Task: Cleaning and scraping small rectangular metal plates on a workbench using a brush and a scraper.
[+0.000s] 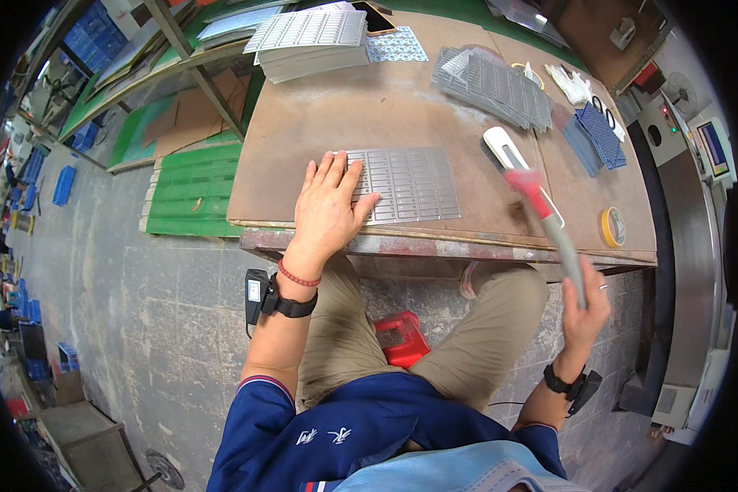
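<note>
My left hand lies flat, fingers spread, across the left end of a thin grey sheet with rows of rectangular cells, at the table's near edge. In my right hand is a hammer-like tool with a grey handle and a red head. Motion blurs the tool, so its exact kind is unclear. It is raised beyond the right end of the sheet, apart from it. Behind its head, a white-handled brush with dark bristles rests on the table.
On the brown table are a stack of similar sheets, loose transparent grey sheets, blue perforated pieces, white gloves and a yellow tape roll. A red stool shows between my legs. A machine stands right.
</note>
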The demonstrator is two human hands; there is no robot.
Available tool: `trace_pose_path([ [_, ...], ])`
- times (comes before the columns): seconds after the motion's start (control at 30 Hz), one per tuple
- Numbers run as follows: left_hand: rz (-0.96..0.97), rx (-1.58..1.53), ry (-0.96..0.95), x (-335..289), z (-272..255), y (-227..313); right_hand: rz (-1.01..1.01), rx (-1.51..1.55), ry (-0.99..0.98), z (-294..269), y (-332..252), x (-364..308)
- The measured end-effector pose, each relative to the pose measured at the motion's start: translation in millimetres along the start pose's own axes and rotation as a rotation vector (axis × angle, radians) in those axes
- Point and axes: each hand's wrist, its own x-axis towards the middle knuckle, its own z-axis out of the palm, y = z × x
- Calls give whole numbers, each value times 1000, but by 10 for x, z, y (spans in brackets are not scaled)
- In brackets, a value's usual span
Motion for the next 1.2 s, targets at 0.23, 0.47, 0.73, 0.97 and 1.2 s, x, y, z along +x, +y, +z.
trace_pose_path([
  [0.23, 16, -14, 5, 17, 13, 26, -195, 82, -214, -15, -182, -115],
  [0.47, -1, -11, 20, 10, 2, 42, -177, 33, -303, 24, -264, -80],
  [0.73, 3, -5, 29, 5, 3, 36, -224, -5, -352, 32, -305, 48],
  [0.97, 18, -8, 22, 9, 16, 27, -247, 5, -373, 214, -351, 251],
  [1.2, 27, -15, 25, 14, -6, 19, -281, 31, -336, 494, -387, 529],
])
